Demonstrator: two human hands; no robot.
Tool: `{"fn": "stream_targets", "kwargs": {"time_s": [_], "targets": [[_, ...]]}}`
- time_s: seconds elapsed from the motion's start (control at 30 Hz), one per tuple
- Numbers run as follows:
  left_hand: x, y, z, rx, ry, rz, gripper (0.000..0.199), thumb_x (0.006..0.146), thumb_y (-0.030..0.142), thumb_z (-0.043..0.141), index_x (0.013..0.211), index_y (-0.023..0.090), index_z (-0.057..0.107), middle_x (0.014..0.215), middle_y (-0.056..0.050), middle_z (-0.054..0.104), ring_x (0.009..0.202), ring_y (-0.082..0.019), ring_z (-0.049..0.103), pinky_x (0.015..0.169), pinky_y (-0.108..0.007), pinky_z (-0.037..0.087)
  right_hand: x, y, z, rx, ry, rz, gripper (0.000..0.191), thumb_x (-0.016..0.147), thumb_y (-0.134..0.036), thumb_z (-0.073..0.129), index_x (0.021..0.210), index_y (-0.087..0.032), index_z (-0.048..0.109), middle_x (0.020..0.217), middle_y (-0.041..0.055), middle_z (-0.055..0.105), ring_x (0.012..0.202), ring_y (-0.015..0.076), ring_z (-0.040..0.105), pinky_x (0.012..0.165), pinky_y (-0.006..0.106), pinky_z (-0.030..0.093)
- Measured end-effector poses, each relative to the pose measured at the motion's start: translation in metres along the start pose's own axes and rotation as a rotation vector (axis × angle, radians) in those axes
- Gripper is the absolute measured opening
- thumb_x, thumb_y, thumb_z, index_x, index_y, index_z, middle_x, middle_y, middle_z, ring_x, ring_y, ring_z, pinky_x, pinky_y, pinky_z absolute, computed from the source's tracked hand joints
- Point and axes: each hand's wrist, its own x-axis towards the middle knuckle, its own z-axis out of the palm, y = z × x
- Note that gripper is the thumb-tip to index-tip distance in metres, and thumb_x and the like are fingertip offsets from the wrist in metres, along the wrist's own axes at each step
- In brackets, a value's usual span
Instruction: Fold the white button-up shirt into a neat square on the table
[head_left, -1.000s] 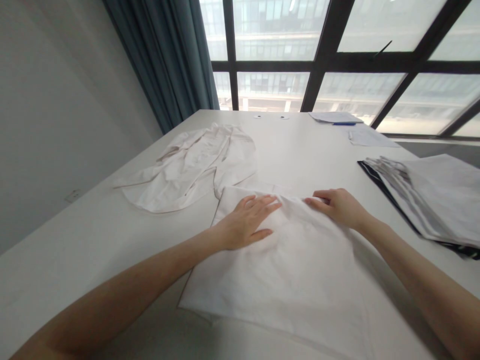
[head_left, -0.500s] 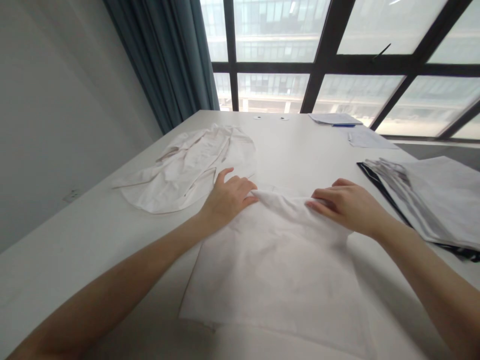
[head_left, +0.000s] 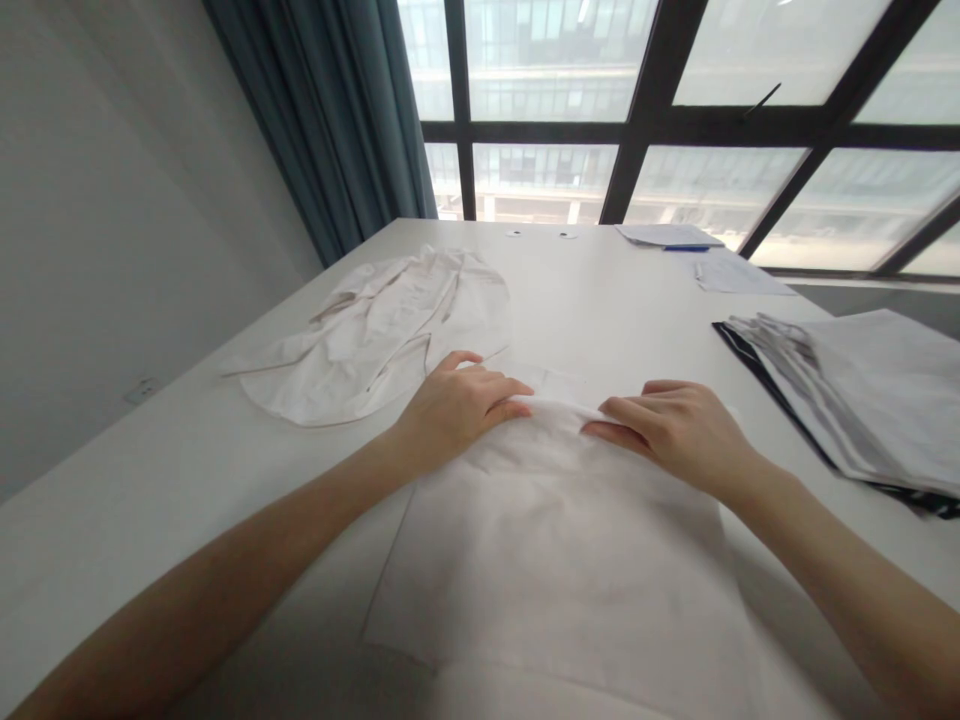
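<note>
A white cloth (head_left: 585,560) lies spread over the near part of the white table, its lower part blurred. At its far edge my left hand (head_left: 469,405) pinches the fabric between thumb and fingers. To the right, my right hand (head_left: 667,430) grips the same edge, with a short taut stretch of cloth between the two hands. Beyond my left hand, a crumpled white garment (head_left: 390,320) rests on the table, separate from my fingers.
On the right sits a stack of folded white cloths (head_left: 885,390) with a black and white piece beneath. Papers (head_left: 667,236) and a blue pen (head_left: 686,248) lie at the far right. A blue curtain (head_left: 337,120) hangs behind the table (head_left: 570,300).
My right hand has moved left and slightly nearer to me, closer to my left hand. My left hand has shifted slightly right. The cloth's far edge has been drawn along with them.
</note>
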Motion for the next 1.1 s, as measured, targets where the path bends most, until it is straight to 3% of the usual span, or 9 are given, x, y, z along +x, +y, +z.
{"fn": "stream_targets", "kwargs": {"time_s": [0.13, 0.3, 0.43, 0.53, 0.6, 0.73, 0.83, 0.97, 1.1], "targets": [[-0.002, 0.009, 0.003, 0.113, 0.13, 0.091, 0.043, 0.103, 0.045, 0.04, 0.084, 0.018, 0.068, 0.076, 0.001, 0.072, 0.07, -0.013, 0.064, 0.093, -0.035, 0.038, 0.001, -0.009, -0.006, 0.017, -0.055, 0.024, 0.052, 0.102, -0.055, 0.03, 0.081, -0.021, 0.064, 0.057, 0.0024, 0.065, 0.051, 0.0168, 0.058, 0.056, 0.029, 0.027], [-0.004, 0.019, -0.002, 0.23, 0.254, 0.221, 0.036, 0.103, 0.041, 0.044, 0.086, 0.019, 0.067, 0.072, 0.004, 0.07, 0.063, -0.011, 0.06, 0.093, -0.034, 0.039, -0.002, -0.015, -0.007, 0.095, -0.128, 0.035, 0.055, 0.101, -0.059, 0.026, 0.089, -0.022, 0.065, 0.055, 0.0019, 0.066, 0.047, 0.0173, 0.059, 0.05, 0.029, 0.021], [-0.002, 0.001, -0.003, 0.209, 0.225, 0.15, 0.052, 0.1, 0.056, 0.039, 0.078, 0.02, 0.068, 0.065, 0.002, 0.068, 0.063, -0.013, 0.061, 0.087, -0.032, 0.044, -0.003, -0.009, -0.007, 0.091, -0.126, 0.083, 0.056, 0.1, -0.059, 0.028, 0.085, -0.022, 0.066, 0.054, 0.0037, 0.065, 0.046, 0.0186, 0.06, 0.05, 0.03, 0.021], [-0.004, -0.015, 0.002, 0.219, 0.238, 0.061, 0.061, 0.095, 0.067, 0.039, 0.066, 0.02, 0.066, 0.056, 0.0, 0.064, 0.06, -0.015, 0.059, 0.068, -0.029, 0.045, 0.001, -0.006, -0.007, 0.134, -0.253, 0.147, 0.051, 0.098, -0.061, 0.035, 0.081, -0.023, 0.064, 0.054, 0.0032, 0.065, 0.048, 0.0195, 0.06, 0.05, 0.029, 0.021], [-0.005, -0.018, 0.007, 0.224, 0.241, 0.074, 0.063, 0.095, 0.067, 0.038, 0.063, 0.02, 0.064, 0.055, 0.001, 0.063, 0.055, -0.013, 0.056, 0.068, -0.028, 0.045, 0.003, -0.007, -0.007, 0.186, -0.36, 0.169, 0.047, 0.094, -0.064, 0.042, 0.08, -0.024, 0.063, 0.053, 0.0024, 0.064, 0.05, 0.0201, 0.061, 0.049, 0.028, 0.023], [-0.007, -0.016, 0.014, 0.168, 0.276, 0.121, 0.062, 0.097, 0.066, 0.034, 0.067, 0.02, 0.063, 0.059, 0.002, 0.066, 0.054, -0.012, 0.057, 0.078, -0.029, 0.046, 0.003, -0.009, -0.005, 0.278, -0.436, 0.199, 0.037, 0.09, -0.059, 0.055, 0.091, -0.025, 0.066, 0.061, 0.0028, 0.069, 0.059, 0.0223, 0.066, 0.051, 0.027, 0.03], [-0.009, -0.02, 0.021, 0.007, 0.338, 0.024, 0.063, 0.101, 0.062, 0.021, 0.091, 0.019, 0.067, 0.079, -0.002, 0.073, 0.068, -0.015, 0.064, 0.086, -0.033, 0.045, 0.002, -0.005, -0.008, 0.357, -0.441, 0.248, 0.031, 0.091, -0.053, 0.057, 0.094, -0.024, 0.068, 0.068, 0.0038, 0.072, 0.066, 0.0235, 0.069, 0.056, 0.028, 0.038], [-0.016, -0.035, 0.04, -0.128, 0.329, -0.148, 0.064, 0.102, 0.059, 0.015, 0.128, 0.015, 0.053, 0.119, -0.012, 0.066, 0.102, -0.021, 0.064, 0.093, -0.037, 0.043, -0.006, 0.02, -0.027, 0.519, -0.434, 0.4, 0.036, 0.086, -0.056, 0.063, 0.094, -0.022, 0.071, 0.078, 0.0056, 0.076, 0.071, 0.0242, 0.07, 0.06, 0.03, 0.046], [-0.02, -0.044, 0.057, -0.229, 0.278, -0.285, 0.06, 0.102, 0.057, 0.017, 0.126, 0.015, 0.053, 0.119, -0.013, 0.063, 0.111, -0.023, 0.06, 0.096, -0.037, 0.043, -0.048, 0.089, -0.059, 0.508, -0.211, 0.713, 0.059, 0.072, -0.076, 0.064, 0.093, -0.022, 0.076, 0.082, 0.011, 0.076, 0.067, 0.0252, 0.069, 0.055, 0.034, 0.048]]}}
